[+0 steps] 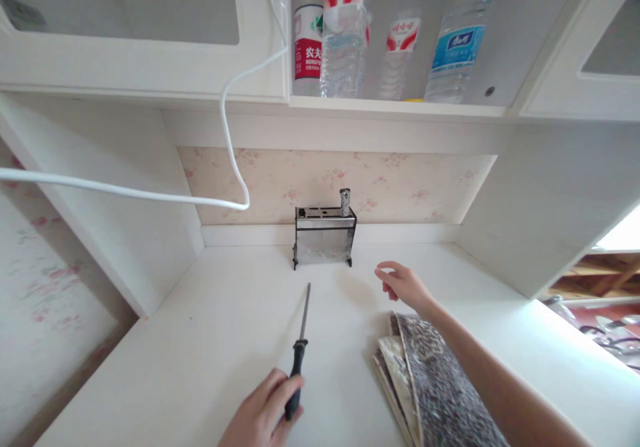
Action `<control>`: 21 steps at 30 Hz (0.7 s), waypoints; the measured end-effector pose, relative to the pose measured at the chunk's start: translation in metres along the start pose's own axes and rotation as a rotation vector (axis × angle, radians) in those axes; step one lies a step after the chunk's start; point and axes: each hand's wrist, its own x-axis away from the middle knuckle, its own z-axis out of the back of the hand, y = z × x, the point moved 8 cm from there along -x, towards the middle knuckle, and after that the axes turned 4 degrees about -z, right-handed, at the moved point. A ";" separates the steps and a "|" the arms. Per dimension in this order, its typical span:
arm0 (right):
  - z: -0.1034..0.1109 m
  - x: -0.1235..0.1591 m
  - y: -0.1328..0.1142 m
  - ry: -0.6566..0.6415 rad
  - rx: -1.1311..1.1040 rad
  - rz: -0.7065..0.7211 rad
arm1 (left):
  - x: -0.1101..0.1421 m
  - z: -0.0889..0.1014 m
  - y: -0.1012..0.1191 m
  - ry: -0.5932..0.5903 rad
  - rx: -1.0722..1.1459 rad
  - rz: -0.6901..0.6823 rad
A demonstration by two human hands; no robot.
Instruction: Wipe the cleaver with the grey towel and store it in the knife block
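My left hand is wrapped round the black handle of a sharpening steel. Its long metal rod points away from me, toward a knife holder at the back of the white counter. That holder has a clear body, a black frame and a slotted metal top, with one shiny handle sticking up from its right side. To the right of the holder, my right hand hovers over the counter, fingers apart and loosely bent, holding nothing. Beneath my right forearm lies a folded grey patterned cloth, partly covered by the arm.
A white cable hangs across the left side in front of the cabinets. Several plastic bottles stand on the open shelf above. Side panels bound the counter left and right. Wooden shelving shows at far right.
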 end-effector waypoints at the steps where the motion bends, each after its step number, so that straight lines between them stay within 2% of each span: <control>1: -0.002 0.008 0.021 0.002 -0.050 -0.033 | -0.012 0.017 0.001 0.045 0.002 0.011; 4: -0.007 0.026 0.074 0.059 -0.114 -0.097 | -0.056 0.069 -0.005 0.181 0.021 0.111; 6: -0.008 0.030 0.092 0.104 -0.093 -0.065 | -0.089 0.095 -0.013 0.174 0.102 0.241; 9: -0.011 0.029 0.098 0.110 -0.034 -0.002 | -0.136 0.141 -0.007 0.286 0.293 0.251; 14: -0.015 0.026 0.094 0.083 0.059 0.028 | -0.199 0.209 0.020 0.505 0.461 0.205; 17: -0.013 0.029 0.091 0.085 0.070 0.037 | -0.235 0.233 0.036 0.573 0.452 0.151; 21: -0.012 0.034 0.086 0.084 0.084 0.047 | -0.274 0.239 0.046 0.585 0.313 0.116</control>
